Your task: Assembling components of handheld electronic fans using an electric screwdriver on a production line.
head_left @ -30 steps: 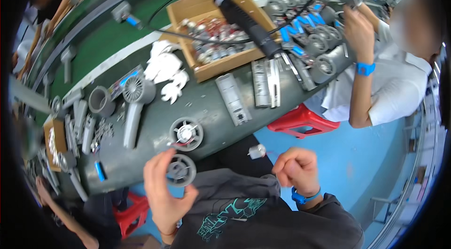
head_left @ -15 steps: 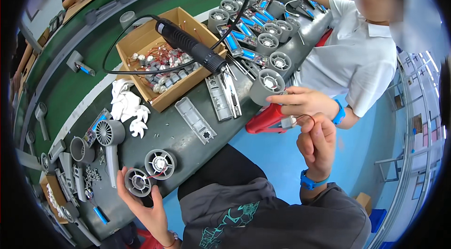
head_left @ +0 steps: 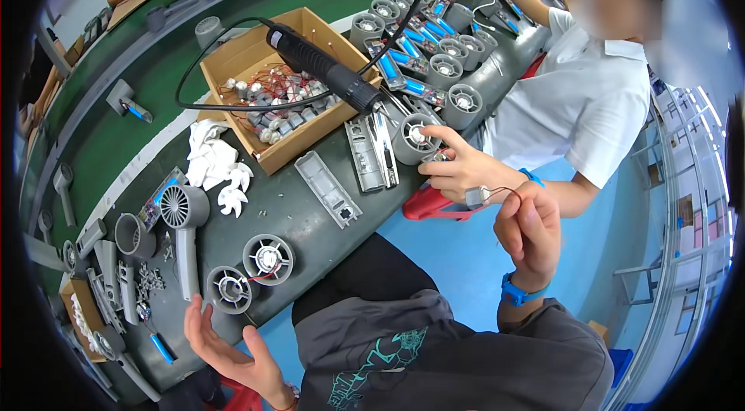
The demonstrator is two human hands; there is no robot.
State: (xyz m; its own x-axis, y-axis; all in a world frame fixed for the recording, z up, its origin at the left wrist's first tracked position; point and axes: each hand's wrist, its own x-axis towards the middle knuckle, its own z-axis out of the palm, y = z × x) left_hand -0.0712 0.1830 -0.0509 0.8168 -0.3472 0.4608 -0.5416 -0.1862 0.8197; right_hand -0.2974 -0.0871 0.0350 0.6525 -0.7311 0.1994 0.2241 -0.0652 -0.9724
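Right fingers [head_left: 531, 218] pinch a wire [head_left: 505, 189], its motor [head_left: 475, 197] just left of them; left fingers [head_left: 202, 335] spread, empty, near a grey ring [head_left: 230, 290].

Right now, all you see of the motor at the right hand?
The small motor is a short grey can, metallic-looking, with a paler end facing the right hand. A thin dark wire curves from that end to the hand, which pinches it. It is in midair, sideways, below a co-worker's hand in the picture; contact is unclear.

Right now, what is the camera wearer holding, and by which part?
The right hand holds a small motor by its wires; the left hand is open, holding nothing.
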